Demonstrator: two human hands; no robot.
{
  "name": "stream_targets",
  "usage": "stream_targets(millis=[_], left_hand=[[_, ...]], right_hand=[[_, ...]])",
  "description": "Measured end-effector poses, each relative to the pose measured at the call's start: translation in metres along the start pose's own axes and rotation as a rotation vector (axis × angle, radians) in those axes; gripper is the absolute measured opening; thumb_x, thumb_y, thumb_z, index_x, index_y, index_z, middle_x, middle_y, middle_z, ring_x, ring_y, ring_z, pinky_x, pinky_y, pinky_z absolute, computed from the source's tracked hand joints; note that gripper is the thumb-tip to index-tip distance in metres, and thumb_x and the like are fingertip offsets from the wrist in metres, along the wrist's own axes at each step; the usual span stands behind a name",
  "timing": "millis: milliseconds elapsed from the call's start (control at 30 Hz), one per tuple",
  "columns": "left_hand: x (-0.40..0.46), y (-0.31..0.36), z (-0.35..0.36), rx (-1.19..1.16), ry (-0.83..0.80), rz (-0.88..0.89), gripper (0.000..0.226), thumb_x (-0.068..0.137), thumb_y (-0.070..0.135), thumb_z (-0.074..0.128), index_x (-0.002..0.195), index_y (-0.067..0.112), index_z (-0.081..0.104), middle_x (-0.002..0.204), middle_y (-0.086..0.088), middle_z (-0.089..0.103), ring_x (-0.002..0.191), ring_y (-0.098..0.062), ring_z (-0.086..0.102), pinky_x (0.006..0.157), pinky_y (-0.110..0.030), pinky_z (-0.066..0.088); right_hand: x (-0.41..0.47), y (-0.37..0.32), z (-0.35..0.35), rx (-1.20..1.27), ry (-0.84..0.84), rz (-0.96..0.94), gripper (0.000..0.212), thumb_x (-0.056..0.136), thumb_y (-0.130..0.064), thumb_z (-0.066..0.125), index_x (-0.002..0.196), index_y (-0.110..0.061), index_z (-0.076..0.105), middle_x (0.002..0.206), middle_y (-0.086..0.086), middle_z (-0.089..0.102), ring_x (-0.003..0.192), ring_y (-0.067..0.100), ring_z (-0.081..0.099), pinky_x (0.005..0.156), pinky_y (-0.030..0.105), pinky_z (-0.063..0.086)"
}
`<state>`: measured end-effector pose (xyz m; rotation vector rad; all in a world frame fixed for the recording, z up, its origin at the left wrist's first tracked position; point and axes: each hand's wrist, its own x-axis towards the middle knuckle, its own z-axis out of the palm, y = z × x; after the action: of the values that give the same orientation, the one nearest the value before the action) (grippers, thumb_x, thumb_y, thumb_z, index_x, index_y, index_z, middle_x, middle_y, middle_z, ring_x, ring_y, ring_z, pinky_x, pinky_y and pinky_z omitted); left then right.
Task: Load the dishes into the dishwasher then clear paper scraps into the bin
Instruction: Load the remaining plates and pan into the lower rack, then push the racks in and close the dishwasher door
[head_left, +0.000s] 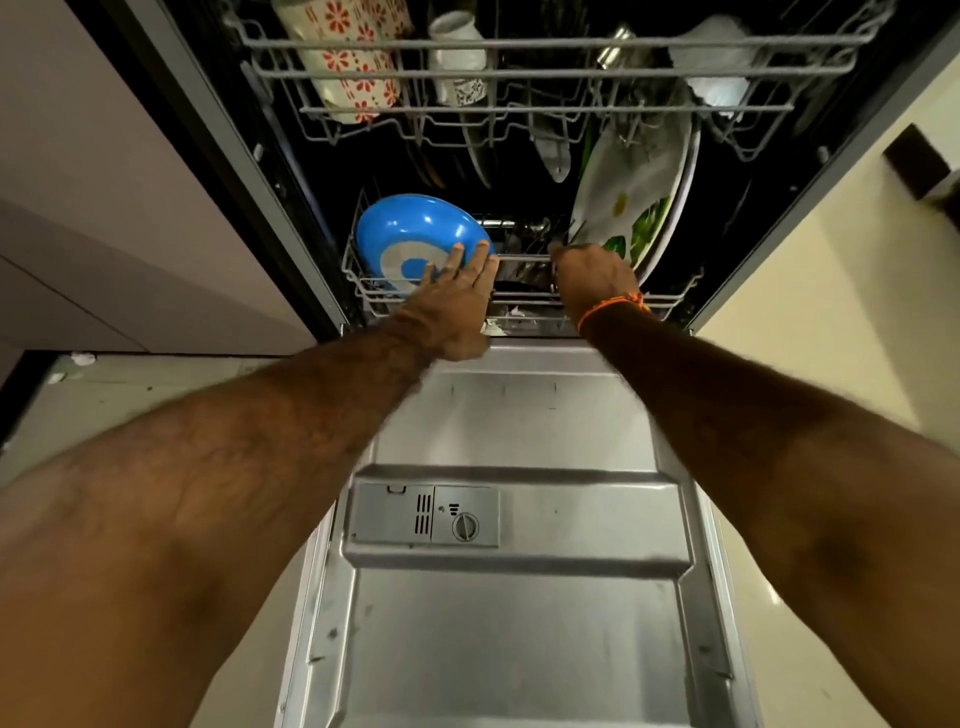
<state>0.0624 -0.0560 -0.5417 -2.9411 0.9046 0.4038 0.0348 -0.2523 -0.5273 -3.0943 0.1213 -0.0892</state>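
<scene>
Two hands are in the lower rack (519, 299) of the open dishwasher (519, 597), and I see them from above. My left hand (457, 306) lies with straight, slightly spread fingers (480, 260) against the blue plate (410, 234), which stands tilted at the rack's 9 o'clock side. My right hand (592, 275) is at the front wire, just at 7 o'clock of the flower plate (631, 202); its fingers curl downward, but I cannot tell if they pinch the wire or something else.

I judge the blue plate to be light, stiff and smooth, maybe plastic, so it can slip along the wires when wet. A good hold is at its rim, thumb on one face and fingers on the other. The flower plate looks like ceramic or melamine, and I would treat it as fragile and keep it from knocking its neighbours.

In the upper rack (519, 73) rest a cup with red flowers (343, 57) and a white cup (457, 57).

No brand or readable writing shows; the detergent box (423, 514) on the door carries only small symbols.
</scene>
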Motion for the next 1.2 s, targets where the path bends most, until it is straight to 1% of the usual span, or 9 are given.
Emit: stream_targets(millis=[100,200,300,500,667,933,1067,1133,1200], left_hand=[[0.010,-0.006,-0.006,-0.004,-0.030,-0.003,0.115,0.088,0.043,0.070,0.161,0.015,-0.014,0.168,-0.004,-0.022,0.156,-0.034,-0.012,0.125,-0.059,0.007],[0.012,-0.006,-0.004,0.001,-0.051,-0.011,0.119,0.086,0.043,0.073,0.160,0.016,-0.015,0.167,-0.003,-0.025,0.156,-0.034,-0.012,0.125,-0.059,0.007],[0.008,0.000,-0.010,-0.054,-0.052,-0.030,0.117,0.086,0.045,0.072,0.162,0.015,-0.011,0.168,-0.004,-0.023,0.156,-0.034,-0.010,0.125,-0.057,0.009],[-0.066,0.036,0.014,-0.200,0.047,-0.044,0.100,0.093,0.045,0.064,0.163,0.013,0.000,0.170,-0.014,-0.011,0.157,-0.031,-0.003,0.127,-0.047,0.009],[-0.179,0.072,0.079,-0.310,-0.145,-0.089,0.094,0.097,0.045,0.058,0.163,0.016,-0.003,0.170,-0.009,-0.011,0.158,-0.026,-0.002,0.128,-0.042,0.007],[-0.357,0.132,0.178,-0.351,-0.346,-0.195,0.105,0.092,0.051,0.065,0.162,0.012,-0.003,0.170,-0.012,-0.004,0.157,-0.030,0.003,0.126,-0.045,0.015],[-0.416,0.164,0.227,-0.309,-0.456,-0.165,0.106,0.091,0.055,0.064,0.162,0.010,-0.002,0.170,-0.015,-0.006,0.157,-0.032,-0.002,0.127,-0.047,0.012],[-0.433,0.175,0.250,-0.247,-0.473,-0.147,0.108,0.091,0.057,0.062,0.162,0.008,-0.002,0.169,-0.017,-0.008,0.157,-0.034,-0.005,0.127,-0.049,0.011],[-0.444,0.183,0.267,-0.151,-0.467,-0.120,0.112,0.090,0.060,0.061,0.161,0.008,-0.007,0.168,-0.020,-0.015,0.156,-0.037,-0.011,0.126,-0.053,0.006]], right_hand=[[0.010,-0.003,0.003,-0.008,-0.066,0.023,0.039,0.110,-0.016,0.029,0.144,-0.004,0.044,0.123,0.024,0.061,0.112,0.042,0.062,0.094,0.052,0.054],[0.010,-0.002,0.010,-0.023,-0.161,0.017,0.064,0.103,-0.007,0.036,0.159,-0.002,0.005,0.162,0.024,0.023,0.139,0.046,0.040,0.111,0.054,0.041],[-0.002,-0.005,0.018,0.018,-0.189,0.036,0.077,0.099,-0.008,0.042,0.159,-0.007,-0.007,0.168,0.018,-0.004,0.149,0.047,0.021,0.118,0.058,0.030],[-0.101,-0.018,0.032,0.144,-0.103,-0.045,0.079,0.090,-0.015,0.052,0.159,-0.012,0.015,0.166,0.012,0.019,0.151,0.035,0.023,0.120,0.053,0.026],[-0.237,-0.016,0.055,0.298,-0.272,0.084,0.071,0.090,-0.015,0.055,0.156,-0.014,0.027,0.162,0.011,0.029,0.147,0.033,0.031,0.119,0.049,0.032],[-0.445,-0.010,0.084,0.329,-0.546,0.318,0.069,0.094,-0.026,0.057,0.156,-0.014,0.028,0.162,0.010,0.030,0.148,0.031,0.028,0.121,0.047,0.029],[-0.531,-0.023,0.106,0.334,-0.559,0.369,0.061,0.100,-0.036,0.047,0.153,-0.009,0.032,0.160,0.015,0.032,0.148,0.035,0.026,0.121,0.049,0.026],[-0.564,-0.029,0.117,0.321,-0.527,0.395,0.066,0.099,-0.041,0.049,0.154,-0.009,0.030,0.164,0.015,0.024,0.152,0.037,0.017,0.124,0.050,0.020],[-0.586,-0.038,0.126,0.350,-0.472,0.549,0.076,0.099,-0.051,0.048,0.157,-0.007,0.023,0.167,0.014,0.012,0.154,0.036,0.007,0.123,0.052,0.015]])
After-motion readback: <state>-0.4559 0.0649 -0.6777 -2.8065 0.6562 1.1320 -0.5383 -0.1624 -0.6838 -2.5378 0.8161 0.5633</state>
